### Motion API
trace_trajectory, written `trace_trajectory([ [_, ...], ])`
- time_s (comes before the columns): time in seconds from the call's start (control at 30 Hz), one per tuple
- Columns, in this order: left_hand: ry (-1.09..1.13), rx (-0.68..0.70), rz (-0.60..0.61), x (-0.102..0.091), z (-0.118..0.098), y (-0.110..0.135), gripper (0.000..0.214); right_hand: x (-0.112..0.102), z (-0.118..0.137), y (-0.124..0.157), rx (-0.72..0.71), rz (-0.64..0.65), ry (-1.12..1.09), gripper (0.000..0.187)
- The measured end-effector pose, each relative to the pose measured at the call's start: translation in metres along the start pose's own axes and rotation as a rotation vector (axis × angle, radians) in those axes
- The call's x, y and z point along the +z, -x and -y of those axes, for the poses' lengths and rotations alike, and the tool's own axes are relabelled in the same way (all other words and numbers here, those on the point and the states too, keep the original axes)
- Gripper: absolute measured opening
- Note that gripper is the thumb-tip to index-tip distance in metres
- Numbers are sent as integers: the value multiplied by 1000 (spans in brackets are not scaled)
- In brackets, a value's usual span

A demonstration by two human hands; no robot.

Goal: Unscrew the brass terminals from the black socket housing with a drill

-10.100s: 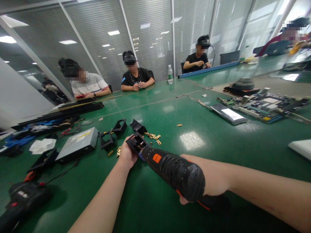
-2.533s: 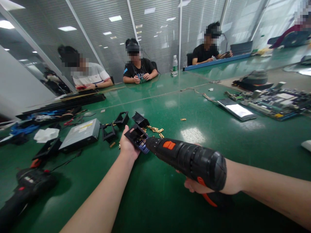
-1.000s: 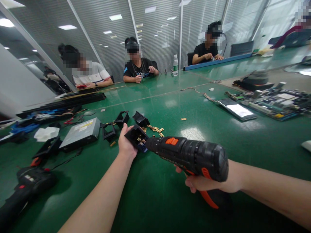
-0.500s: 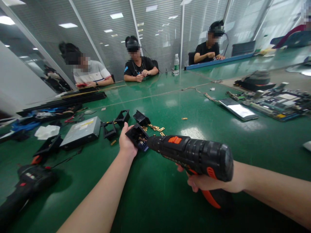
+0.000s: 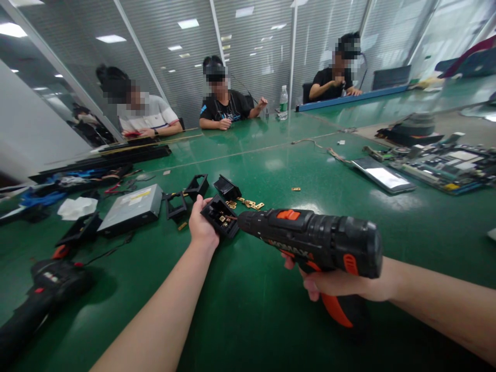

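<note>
The black housing [image 5: 218, 207] (tilted) partly hides the left hand [image 5: 204, 229] holding it.

Office workshop: glass partition [image 5: 258, 67], drill [image 5: 318, 235], circuit board [image 5: 451, 168].

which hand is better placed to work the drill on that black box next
Probably the right: the right hand already grips the drill, its bit pointing into the open side of the black box. The left hand is taken up holding the box.

Head camera looks forward, down over table [image 5: 251, 168]
</note>
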State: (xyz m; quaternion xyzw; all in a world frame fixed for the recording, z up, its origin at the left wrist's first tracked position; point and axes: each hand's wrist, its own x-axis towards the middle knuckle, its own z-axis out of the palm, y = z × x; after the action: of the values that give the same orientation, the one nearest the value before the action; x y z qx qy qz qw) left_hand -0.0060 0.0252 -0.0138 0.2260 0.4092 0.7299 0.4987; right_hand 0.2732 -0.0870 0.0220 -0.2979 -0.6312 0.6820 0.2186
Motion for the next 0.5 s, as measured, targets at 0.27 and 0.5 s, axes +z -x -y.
trace_trajectory([
  [0.27, -2, -26, 37, 4, -1, 5, 35, 1, 8, 2, -126, 15, 125, 31],
  [0.5, -20, -3, 54, 5, -2, 7, 36, 6, 19, 1, -252, 20, 272, 26],
])
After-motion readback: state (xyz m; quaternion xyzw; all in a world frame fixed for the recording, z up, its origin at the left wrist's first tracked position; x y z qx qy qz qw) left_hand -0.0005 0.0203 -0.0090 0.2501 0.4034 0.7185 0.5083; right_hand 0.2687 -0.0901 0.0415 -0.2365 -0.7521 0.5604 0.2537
